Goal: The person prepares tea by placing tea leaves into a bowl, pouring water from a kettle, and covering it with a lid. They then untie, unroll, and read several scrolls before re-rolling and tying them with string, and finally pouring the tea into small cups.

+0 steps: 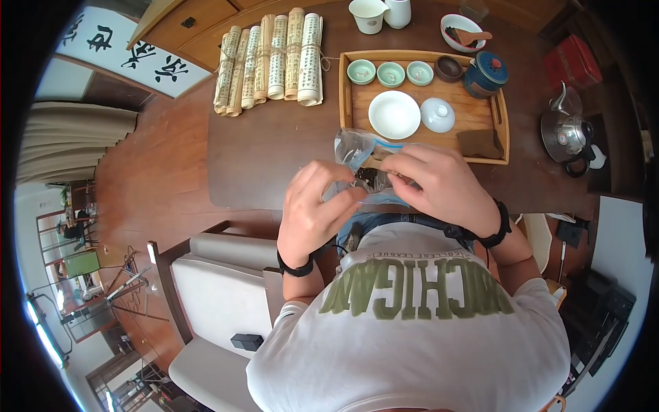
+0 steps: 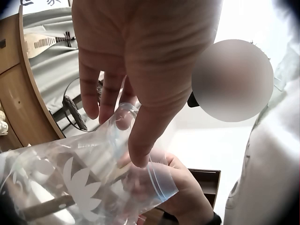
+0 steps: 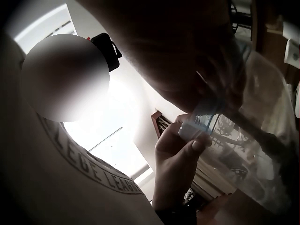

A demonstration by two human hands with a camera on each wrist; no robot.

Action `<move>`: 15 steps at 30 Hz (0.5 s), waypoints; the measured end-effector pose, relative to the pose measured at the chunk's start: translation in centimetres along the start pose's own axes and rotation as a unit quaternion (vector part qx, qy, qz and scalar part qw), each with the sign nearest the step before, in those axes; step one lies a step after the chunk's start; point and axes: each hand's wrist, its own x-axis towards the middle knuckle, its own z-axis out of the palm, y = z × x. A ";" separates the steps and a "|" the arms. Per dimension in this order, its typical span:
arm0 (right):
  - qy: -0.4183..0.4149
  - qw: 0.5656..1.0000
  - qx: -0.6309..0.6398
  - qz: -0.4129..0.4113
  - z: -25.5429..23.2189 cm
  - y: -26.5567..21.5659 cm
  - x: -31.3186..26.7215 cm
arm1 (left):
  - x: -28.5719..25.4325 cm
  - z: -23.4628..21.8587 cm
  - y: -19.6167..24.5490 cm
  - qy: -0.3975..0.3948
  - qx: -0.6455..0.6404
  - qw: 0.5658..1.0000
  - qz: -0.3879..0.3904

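A clear plastic zip bag (image 1: 351,147) with a blue seal strip hangs over the table's near edge, dark loose leaves (image 1: 367,177) showing inside. My left hand (image 1: 312,206) pinches the bag's rim between thumb and fingers; in the left wrist view a pale leaf print (image 2: 79,185) shows on the plastic. At the bag's mouth, my right hand (image 1: 436,182) holds a slim-handled spoon (image 3: 251,126), which reaches into the bag in the right wrist view. The spoon's grip end is mostly hidden by the fingers.
Beyond the bag, a wooden tray (image 1: 504,137) carries a white bowl (image 1: 394,115), a lidded piece (image 1: 437,115), small green cups and a blue jar (image 1: 486,74). Rolled scrolls (image 1: 278,58) lie left of it. A kettle (image 1: 564,134) stands right, a bowl with a scoop (image 1: 473,36) behind.
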 end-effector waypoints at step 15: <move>-0.042 0.996 -0.078 -0.019 0.5 0.9 -0.2 | -5.7 5.2 -5.5 0.106 -0.258 0.857 -0.434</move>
